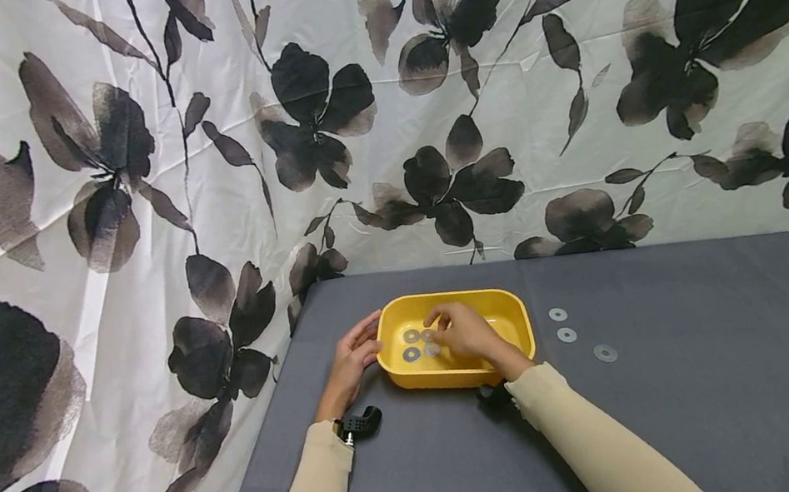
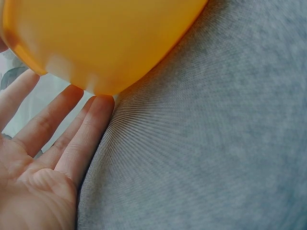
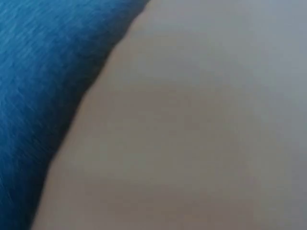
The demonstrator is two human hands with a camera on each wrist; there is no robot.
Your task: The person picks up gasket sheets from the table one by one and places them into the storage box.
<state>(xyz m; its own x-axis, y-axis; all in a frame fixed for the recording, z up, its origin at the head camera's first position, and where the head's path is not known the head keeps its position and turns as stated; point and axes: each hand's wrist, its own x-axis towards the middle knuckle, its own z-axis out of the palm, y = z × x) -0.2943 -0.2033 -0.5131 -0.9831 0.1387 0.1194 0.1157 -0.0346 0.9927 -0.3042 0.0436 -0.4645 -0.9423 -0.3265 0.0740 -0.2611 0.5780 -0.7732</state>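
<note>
Four washers show in the left half of the yellow bin, by the right hand's bent fingers; whether these pinch one, I cannot tell. The left hand, fingers extended, touches the bin's left end. Three loose washers lie right of it on the worktop.

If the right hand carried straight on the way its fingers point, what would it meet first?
Probably the flat grey washers close by its fingertips on the yellow tray's floor; depth is unclear, so it may already touch one.
</note>
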